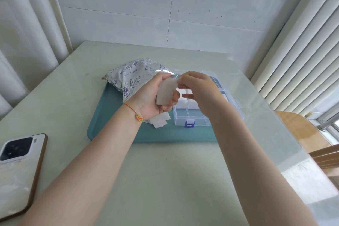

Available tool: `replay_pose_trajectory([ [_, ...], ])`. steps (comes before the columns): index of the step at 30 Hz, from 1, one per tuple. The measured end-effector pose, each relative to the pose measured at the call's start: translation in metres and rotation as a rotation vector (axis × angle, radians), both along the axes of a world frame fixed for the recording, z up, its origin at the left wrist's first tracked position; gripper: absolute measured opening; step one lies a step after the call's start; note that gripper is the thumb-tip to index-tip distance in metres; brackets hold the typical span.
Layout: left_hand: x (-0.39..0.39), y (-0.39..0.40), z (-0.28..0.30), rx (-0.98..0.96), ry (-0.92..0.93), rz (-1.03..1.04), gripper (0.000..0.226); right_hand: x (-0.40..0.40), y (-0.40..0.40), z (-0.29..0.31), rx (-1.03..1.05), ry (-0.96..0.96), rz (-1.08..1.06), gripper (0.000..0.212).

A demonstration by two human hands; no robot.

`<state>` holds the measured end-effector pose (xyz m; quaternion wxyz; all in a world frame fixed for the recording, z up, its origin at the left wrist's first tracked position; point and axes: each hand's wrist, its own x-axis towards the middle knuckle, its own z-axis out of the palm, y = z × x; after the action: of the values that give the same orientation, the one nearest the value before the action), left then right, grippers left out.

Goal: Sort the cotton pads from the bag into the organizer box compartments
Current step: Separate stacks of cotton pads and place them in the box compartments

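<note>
A stack of cotton pads is gripped in the left hand, fingers curled round it, above the middle of the teal tray. The top edge of the stack is pinched by the thumb and fingers of the right hand. The clear organizer box is set on the right half of the tray, lid open, with white pads seen in a rear compartment. The printed bag is laid at the tray's far left corner. A few loose pads are left between bag and box. A phone is placed at the desk's near left edge.
</note>
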<state>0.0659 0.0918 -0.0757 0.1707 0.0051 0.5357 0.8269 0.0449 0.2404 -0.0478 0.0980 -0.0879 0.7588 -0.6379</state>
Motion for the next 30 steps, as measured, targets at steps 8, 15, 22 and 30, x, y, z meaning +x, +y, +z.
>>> replay_pose_trajectory([
  [8, 0.001, 0.000, 0.000, -0.034, -0.014, 0.012, 0.038, 0.000, -0.001, -0.002, 0.177, 0.194, -0.073, 0.007],
  [15, -0.004, -0.006, -0.003, -0.035, -0.186, 0.039, 0.067, -0.003, 0.018, 0.015, 0.029, 0.135, -0.028, 0.013],
  [22, -0.002, -0.001, 0.001, -0.009, -0.174, -0.015, 0.074, 0.003, 0.009, 0.005, 0.433, 0.126, 0.138, 0.021],
  [30, -0.003, 0.000, 0.000, -0.047, -0.159, -0.044, 0.068, 0.003, 0.004, 0.003, 0.457, 0.225, 0.098, 0.017],
])
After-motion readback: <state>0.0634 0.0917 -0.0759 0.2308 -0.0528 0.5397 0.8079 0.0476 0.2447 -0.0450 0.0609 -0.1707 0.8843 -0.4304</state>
